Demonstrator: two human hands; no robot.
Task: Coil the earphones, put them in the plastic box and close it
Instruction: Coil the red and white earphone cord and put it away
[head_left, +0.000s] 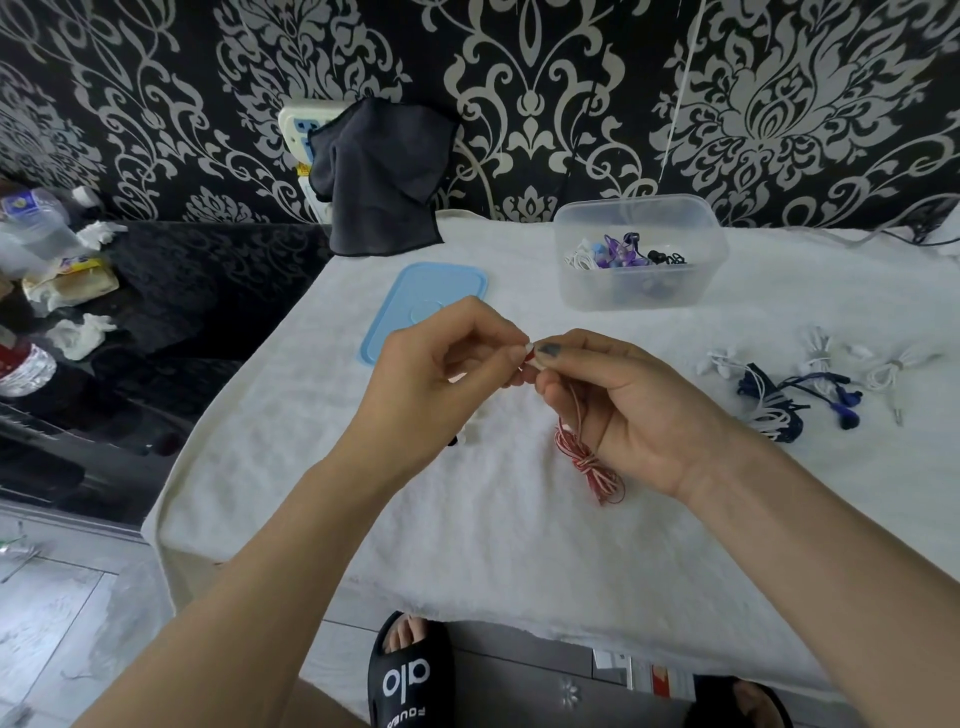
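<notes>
earphones (592, 462) over white towel (467, 519), patterned wallpaper (519, 78) behind

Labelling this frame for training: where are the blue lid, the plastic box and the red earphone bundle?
blue lid (415, 296): head view, flat top.
plastic box (639, 291): head view, front wall.
red earphone bundle (592, 465): head view, coiled middle.

Black damask wallpaper (519, 78) (silvery pattern) behind white-covered table (467, 519)

One plastic box (639, 291), one blue lid (421, 306), two hands, one red-and-white earphone coil (592, 465)
</notes>
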